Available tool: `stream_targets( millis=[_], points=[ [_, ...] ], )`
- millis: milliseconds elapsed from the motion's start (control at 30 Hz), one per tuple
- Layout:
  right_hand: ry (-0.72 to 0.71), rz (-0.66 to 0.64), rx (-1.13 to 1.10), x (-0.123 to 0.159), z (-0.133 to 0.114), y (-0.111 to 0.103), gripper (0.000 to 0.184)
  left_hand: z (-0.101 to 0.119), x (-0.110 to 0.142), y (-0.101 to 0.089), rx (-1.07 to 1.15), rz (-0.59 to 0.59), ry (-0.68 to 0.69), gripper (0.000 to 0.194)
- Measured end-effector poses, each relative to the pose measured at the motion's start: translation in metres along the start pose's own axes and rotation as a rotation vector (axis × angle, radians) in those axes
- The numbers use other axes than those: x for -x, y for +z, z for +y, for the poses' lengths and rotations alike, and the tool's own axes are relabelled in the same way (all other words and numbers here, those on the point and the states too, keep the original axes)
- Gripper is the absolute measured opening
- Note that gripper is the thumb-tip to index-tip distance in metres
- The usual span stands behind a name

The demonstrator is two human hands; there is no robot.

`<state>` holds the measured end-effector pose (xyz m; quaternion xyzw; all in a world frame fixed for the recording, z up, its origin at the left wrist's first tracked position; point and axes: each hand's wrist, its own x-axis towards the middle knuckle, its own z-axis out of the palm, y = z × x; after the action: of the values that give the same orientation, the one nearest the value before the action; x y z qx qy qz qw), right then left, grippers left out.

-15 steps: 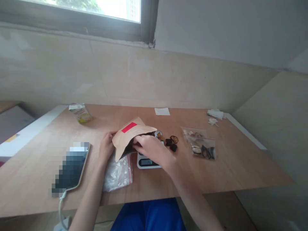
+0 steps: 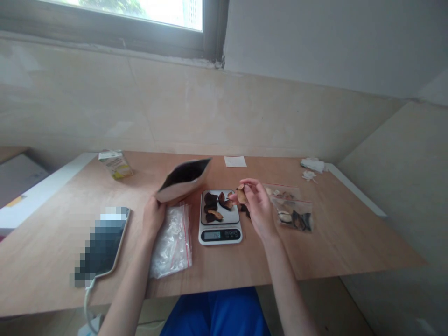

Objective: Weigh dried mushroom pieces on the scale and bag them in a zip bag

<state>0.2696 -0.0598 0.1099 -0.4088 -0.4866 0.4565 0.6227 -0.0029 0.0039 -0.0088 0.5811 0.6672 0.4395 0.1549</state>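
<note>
My left hand (image 2: 153,217) is closed on the near left corner of a brown paper bag (image 2: 184,190), whose dark mouth gapes upward. In the fingers of my right hand (image 2: 262,209) is a dried brown piece (image 2: 241,195), its exact kind unclear, held just right of the scale. The white kitchen scale (image 2: 230,216) has a lit display and several dark, curled dried pieces (image 2: 211,200) on its plate. More dark pieces (image 2: 245,211) lie on the table, partly hidden by my right hand. Left of the scale lies a clear zip bag (image 2: 172,247) with a red line.
Two zip bags holding dried pieces (image 2: 296,220) overlap at right. A phone (image 2: 105,247) with a charging cable lies at left. A carton (image 2: 116,165), a white paper (image 2: 235,161) and crumpled tissues (image 2: 312,165) sit toward the wall. The table's front edge is near my lap.
My right hand has come out of the paper bag and moved right with a brown piece. The bag has tilted upright and shifted up and left, uncovering the scale's plate.
</note>
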Motion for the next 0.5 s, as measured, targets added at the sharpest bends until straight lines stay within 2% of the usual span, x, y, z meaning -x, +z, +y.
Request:
stream_targets(
  millis=[100, 267, 367, 500],
  points=[
    [0.117, 0.067, -0.065, 0.001, 0.02, -0.017, 0.028, -0.001, -0.003, 0.001, -0.026, 0.078, -0.076, 0.024],
    [0.2, 0.057, 0.116, 0.008, 0.055, -0.031, 0.03, -0.001, -0.004, -0.001, 0.027, 0.148, -0.154, 0.023],
    [0.224, 0.045, 0.161, 0.009, 0.067, -0.033, 0.031, 0.001, -0.004, -0.002, 0.072, 0.177, -0.144, 0.027],
    [0.226, 0.08, 0.149, 0.01, 0.069, -0.034, 0.029, 0.012, -0.003, -0.005, 0.201, 0.345, -0.084, 0.039]
  ],
)
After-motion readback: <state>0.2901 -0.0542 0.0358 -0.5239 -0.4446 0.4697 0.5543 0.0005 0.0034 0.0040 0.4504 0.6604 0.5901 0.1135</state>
